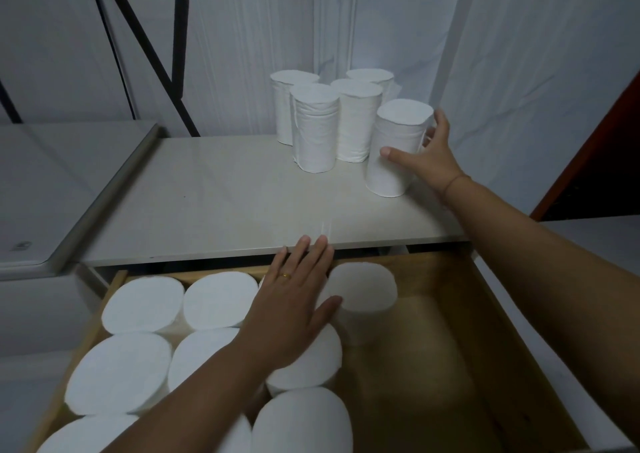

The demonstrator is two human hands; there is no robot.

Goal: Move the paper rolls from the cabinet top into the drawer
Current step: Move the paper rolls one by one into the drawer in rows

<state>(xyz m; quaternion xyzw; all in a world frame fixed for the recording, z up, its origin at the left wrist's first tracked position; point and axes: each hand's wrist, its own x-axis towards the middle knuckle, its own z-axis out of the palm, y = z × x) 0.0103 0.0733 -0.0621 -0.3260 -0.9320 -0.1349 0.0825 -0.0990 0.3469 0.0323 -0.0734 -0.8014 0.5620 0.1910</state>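
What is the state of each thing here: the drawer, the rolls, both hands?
drawer: open, right part bare.
drawer rolls: upright, packed at left.
near roll: upright on cabinet top, gripped.
four rolls: upright, clustered behind.
left hand: open, over drawer rolls.
right hand: grips near roll.
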